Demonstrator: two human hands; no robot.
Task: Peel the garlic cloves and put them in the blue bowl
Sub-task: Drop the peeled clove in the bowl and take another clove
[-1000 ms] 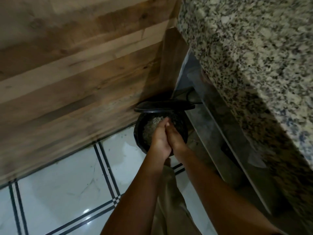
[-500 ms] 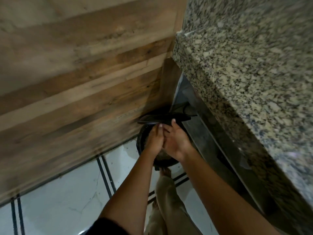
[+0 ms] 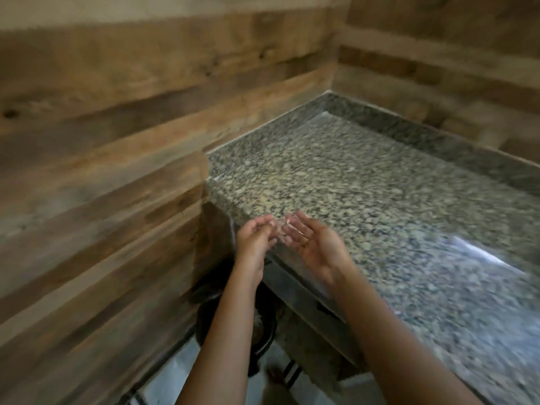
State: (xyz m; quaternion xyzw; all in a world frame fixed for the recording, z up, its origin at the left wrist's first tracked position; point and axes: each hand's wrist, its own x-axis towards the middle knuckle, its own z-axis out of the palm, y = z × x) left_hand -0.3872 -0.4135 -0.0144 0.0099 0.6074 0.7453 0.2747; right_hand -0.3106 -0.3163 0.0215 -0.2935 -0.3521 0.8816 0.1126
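**A:** Where are the hands?

**B:** Both are raised just under the middle of the view. The left hand [image 3: 255,238] is at about 6 o'clock and the right hand [image 3: 312,244] at about 5 o'clock. They are over the near corner edge of the granite counter [image 3: 365,185].

**A:** How do the fingers lie?

**B:** The right palm faces up, with its fingers straight and a little apart. The left hand is turned toward it, and its fingers are loosely bent and relaxed, not clamped on anything. The fingertips of the two hands come close together. The blur hides whether they touch.

**A:** Anything on them?

**B:** A few pale flecks [image 3: 289,225] sit on the right fingertips. They are too smeared to identify.

**A:** And the garlic cloves and the blue bowl?

**B:** I cannot tell where either is from this view.

**A:** What lies around the hands?

**B:** The speckled counter runs from the centre out to 3 and 4 o'clock, with a raised granite lip along its far edge. A wooden plank wall [image 3: 102,141] fills 8 through 12 o'clock and turns the corner behind the counter at 1 o'clock. Lower down at 6 o'clock, a dark round bin [image 3: 266,337] stands on the pale tiled floor [image 3: 175,384], beside the counter's base. The left forearm crosses in front of the bin.
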